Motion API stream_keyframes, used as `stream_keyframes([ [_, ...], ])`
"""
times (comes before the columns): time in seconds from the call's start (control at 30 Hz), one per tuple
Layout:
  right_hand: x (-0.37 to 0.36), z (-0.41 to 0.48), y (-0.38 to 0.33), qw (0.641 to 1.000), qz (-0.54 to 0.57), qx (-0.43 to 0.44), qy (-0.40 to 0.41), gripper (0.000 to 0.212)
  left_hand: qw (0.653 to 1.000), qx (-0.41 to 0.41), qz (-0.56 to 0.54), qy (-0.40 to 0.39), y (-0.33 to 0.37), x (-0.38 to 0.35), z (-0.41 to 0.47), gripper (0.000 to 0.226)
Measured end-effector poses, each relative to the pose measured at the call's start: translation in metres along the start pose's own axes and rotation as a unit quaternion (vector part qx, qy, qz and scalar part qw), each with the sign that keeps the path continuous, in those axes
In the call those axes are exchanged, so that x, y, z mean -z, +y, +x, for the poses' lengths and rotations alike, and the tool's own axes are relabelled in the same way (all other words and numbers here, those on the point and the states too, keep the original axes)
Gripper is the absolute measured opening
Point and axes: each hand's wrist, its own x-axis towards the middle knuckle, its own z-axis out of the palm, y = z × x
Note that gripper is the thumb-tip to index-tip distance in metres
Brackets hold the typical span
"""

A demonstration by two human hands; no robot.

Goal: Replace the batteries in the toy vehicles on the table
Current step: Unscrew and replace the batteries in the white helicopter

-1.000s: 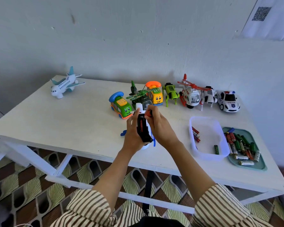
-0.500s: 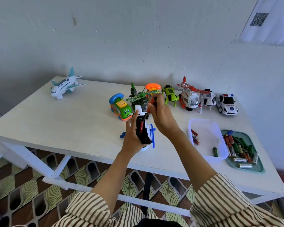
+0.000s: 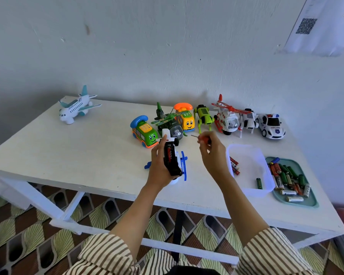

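Observation:
My left hand (image 3: 159, 167) grips a white and blue toy helicopter (image 3: 174, 159) turned belly-up above the table, its black battery bay open with a red battery showing. My right hand (image 3: 212, 153) is off to the right of the toy and pinches a small red-handled screwdriver (image 3: 202, 137), metal tip pointing left. A clear plastic tub (image 3: 250, 169) on the right holds a few batteries. Beside it a teal tray (image 3: 292, 181) is piled with several batteries.
A row of toys stands at the back of the white table (image 3: 87, 155): green phone bus (image 3: 144, 132), green helicopter (image 3: 169, 124), yellow phone bus (image 3: 186, 118), green robot dog (image 3: 204, 117), red-white helicopter (image 3: 226, 118), white robot dog (image 3: 248, 120), police car (image 3: 271, 126). A white airplane (image 3: 76, 106) sits far left.
My right hand has lifted the screwdriver away from the toy's underside and moved it right. The left hand keeps the helicopter in about the same place.

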Motion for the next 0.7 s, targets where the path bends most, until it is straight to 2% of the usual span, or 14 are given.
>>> stream_keyframes([
  [0.1, -0.006, -0.010, 0.027, 0.991, -0.101, -0.009, -0.092, 0.024, 1.000, -0.002, -0.012, 0.006, 0.004, 0.000, -0.001, 0.112],
  [0.2, -0.009, -0.019, 0.047, 0.963, -0.194, -0.057, -0.176, 0.026, 1.000, -0.005, -0.006, 0.002, 0.008, 0.002, -0.002, 0.115],
  [0.43, -0.008, -0.025, 0.069, 0.901, -0.295, -0.100, -0.301, 0.030, 1.000, -0.003, -0.004, 0.000, 0.011, 0.004, -0.002, 0.113],
  [0.57, -0.006, -0.020, 0.063, 0.899, -0.299, -0.099, -0.303, 0.029, 1.000, -0.007, -0.009, 0.005, 0.013, 0.005, -0.003, 0.110],
  [0.7, -0.014, -0.009, 0.033, 0.948, -0.264, 0.005, -0.178, 0.030, 1.000, -0.006, 0.003, 0.003, 0.011, 0.004, -0.003, 0.116],
])
